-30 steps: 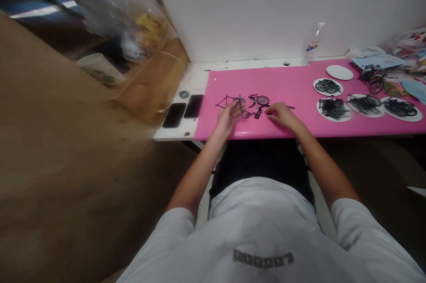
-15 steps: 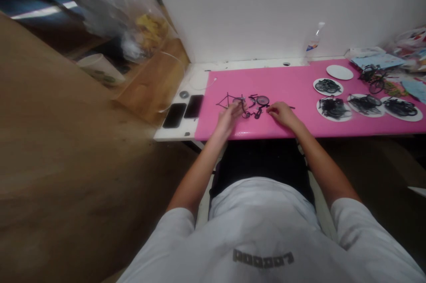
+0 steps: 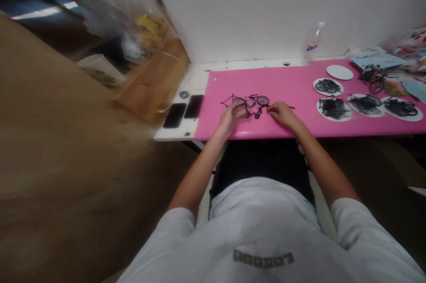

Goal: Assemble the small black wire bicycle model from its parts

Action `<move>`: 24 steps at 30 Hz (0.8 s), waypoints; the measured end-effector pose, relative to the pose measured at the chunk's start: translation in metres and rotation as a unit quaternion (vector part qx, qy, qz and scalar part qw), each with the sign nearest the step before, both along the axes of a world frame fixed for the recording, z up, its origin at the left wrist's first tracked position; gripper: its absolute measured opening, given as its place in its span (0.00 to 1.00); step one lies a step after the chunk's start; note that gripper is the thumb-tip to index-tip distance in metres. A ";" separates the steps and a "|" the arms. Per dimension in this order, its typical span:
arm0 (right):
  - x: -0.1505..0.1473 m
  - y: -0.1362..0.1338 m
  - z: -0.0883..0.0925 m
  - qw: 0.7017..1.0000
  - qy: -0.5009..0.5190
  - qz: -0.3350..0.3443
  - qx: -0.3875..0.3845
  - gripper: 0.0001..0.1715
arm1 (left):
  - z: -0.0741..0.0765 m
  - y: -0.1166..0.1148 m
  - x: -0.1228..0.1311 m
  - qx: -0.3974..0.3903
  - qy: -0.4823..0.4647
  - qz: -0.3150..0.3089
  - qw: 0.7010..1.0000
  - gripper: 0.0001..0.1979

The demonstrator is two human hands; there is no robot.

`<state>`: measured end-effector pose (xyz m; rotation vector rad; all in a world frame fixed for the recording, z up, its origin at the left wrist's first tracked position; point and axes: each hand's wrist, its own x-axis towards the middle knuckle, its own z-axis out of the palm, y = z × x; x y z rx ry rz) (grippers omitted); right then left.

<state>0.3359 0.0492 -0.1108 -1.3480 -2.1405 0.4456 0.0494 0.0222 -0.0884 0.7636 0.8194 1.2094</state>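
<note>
On the pink table cover point(image 3: 266, 81), small black parts of a miniature bicycle lie around my hands. With its fingers closed, my left hand point(image 3: 229, 117) holds a thin black bicycle frame point(image 3: 229, 100), whose triangle sticks out to the left of the fingers. Just right of it are a small spoked wheel point(image 3: 262, 100) and a black crank piece point(image 3: 257, 114). My right hand point(image 3: 282, 113) is pinched beside that wheel; a tiny dark bit shows at its fingertips, too small to name. A short black rod point(image 3: 292, 107) lies behind the right hand.
White plates hold black bicycle parts point(image 3: 333, 108) at the right, below a bare white plate point(image 3: 339, 72). A finished-looking mini bicycle point(image 3: 376, 83) stands farther right. Two dark phones point(image 3: 193, 106) lie at the left edge. A clear bottle point(image 3: 314, 40) stands by the wall.
My left hand has shifted slightly right, carrying the frame closer to the wheel and crank piece. My right hand has stayed almost in place.
</note>
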 end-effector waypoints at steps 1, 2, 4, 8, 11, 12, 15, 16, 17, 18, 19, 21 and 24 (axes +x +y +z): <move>0.000 0.000 0.000 1.000 0.000 0.000 0.000 0.16 | -0.001 0.001 -0.001 -0.006 -0.001 -0.003 1.000 0.18; 0.000 0.000 0.000 1.000 0.001 0.000 -0.002 0.16 | -0.002 0.002 -0.001 -0.011 -0.001 -0.006 1.000 0.18; 0.001 -0.001 0.001 1.000 0.003 0.002 -0.009 0.16 | -0.004 0.003 -0.003 -0.017 0.002 -0.010 1.000 0.18; 0.001 -0.001 0.001 1.000 0.013 -0.001 -0.016 0.15 | -0.007 0.005 -0.005 -0.016 0.012 -0.005 1.000 0.17; 0.001 -0.001 0.001 1.000 0.016 -0.002 -0.014 0.15 | -0.009 0.007 -0.006 -0.011 0.011 -0.002 1.000 0.17; 0.001 -0.001 0.001 1.000 0.013 -0.001 -0.014 0.15 | -0.010 0.008 -0.006 -0.009 0.007 -0.001 1.000 0.17; 0.001 -0.001 0.002 1.000 0.007 0.000 -0.021 0.14 | -0.013 0.009 -0.006 -0.008 -0.004 0.001 1.000 0.17; 0.001 -0.001 0.003 1.000 0.006 0.000 -0.023 0.15 | -0.014 0.009 -0.006 -0.009 -0.006 0.001 1.000 0.17; 0.001 -0.001 0.003 1.000 0.005 0.000 -0.023 0.15 | -0.015 0.009 -0.007 -0.009 -0.008 0.001 1.000 0.17; 0.001 -0.002 0.004 1.000 0.006 0.000 -0.023 0.15 | -0.015 0.010 -0.008 -0.008 -0.010 0.001 1.000 0.17; 0.001 -0.002 0.004 1.000 0.007 0.001 -0.021 0.15 | -0.016 0.010 -0.008 -0.008 -0.012 0.003 1.000 0.17; 0.001 -0.003 0.004 1.000 0.008 0.002 -0.019 0.15 | -0.016 0.010 -0.010 -0.009 -0.017 0.007 1.000 0.16; 0.000 -0.003 0.004 1.000 0.011 -0.001 -0.023 0.14 | -0.014 0.010 -0.011 -0.021 -0.014 0.013 1.000 0.13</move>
